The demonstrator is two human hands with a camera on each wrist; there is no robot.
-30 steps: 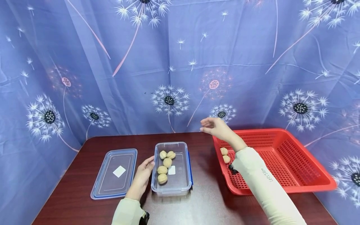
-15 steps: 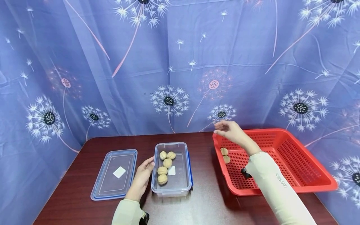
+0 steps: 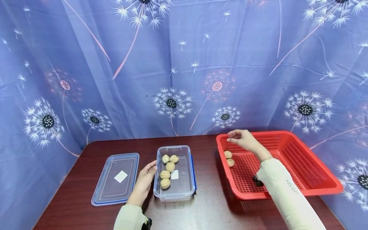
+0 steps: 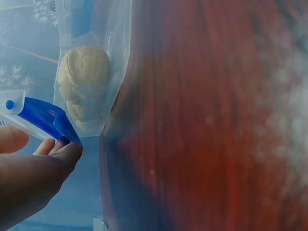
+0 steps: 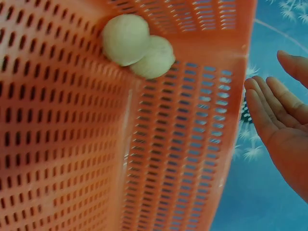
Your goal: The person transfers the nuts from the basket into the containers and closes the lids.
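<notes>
Beige walnuts [image 3: 228, 158] below right grip [image 3: 240, 138]

A blue dandelion-print curtain [image 3: 184, 64] hangs behind a dark reddish-brown table [image 3: 210, 207].

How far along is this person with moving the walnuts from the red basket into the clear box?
Five walnuts already lie in the clear box, which the left hand touches at its side. The right hand hangs empty, fingers relaxed, above the red basket. Two walnuts in the basket remain at its near-left corner. The lid lies apart on the table, not yet on.
</notes>
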